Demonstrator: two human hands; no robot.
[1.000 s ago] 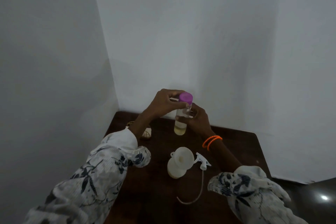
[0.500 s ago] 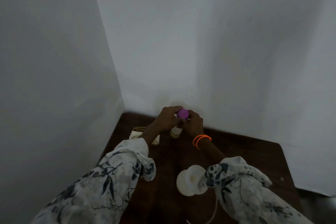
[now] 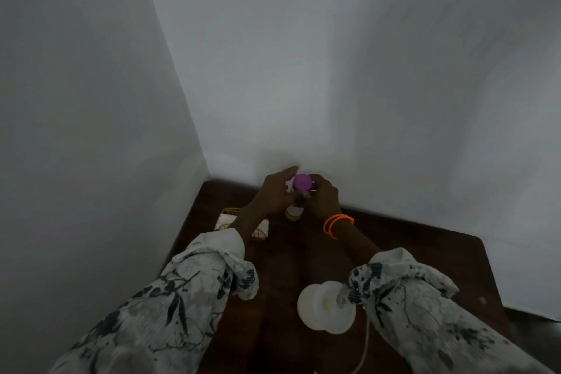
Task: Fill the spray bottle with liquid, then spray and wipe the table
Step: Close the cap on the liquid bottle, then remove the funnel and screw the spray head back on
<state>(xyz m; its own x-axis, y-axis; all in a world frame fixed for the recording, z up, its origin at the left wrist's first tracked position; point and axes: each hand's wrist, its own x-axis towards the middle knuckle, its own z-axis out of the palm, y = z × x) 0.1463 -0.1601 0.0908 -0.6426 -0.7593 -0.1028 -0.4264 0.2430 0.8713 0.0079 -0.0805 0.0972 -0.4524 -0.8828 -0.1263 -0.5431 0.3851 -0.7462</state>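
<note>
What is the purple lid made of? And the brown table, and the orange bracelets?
The purple lid looks like smooth plastic: one bright, even colour, rounded shape. The table looks like dark polished wood, brown with a faint sheen, though it could be a veneer. The orange bracelets are thin glossy rings, probably plastic or glass; the blur leaves that open.

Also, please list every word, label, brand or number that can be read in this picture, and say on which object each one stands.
None can be read.
Small bottle with the purple cap, held by the left hand and right hand: no label shows; the hands cover most of it.
White spray bottle: plain, no print visible.
Folded cloth by the wall: no text to make out.
Orange bangles and patterned sleeves: no lettering.
</note>
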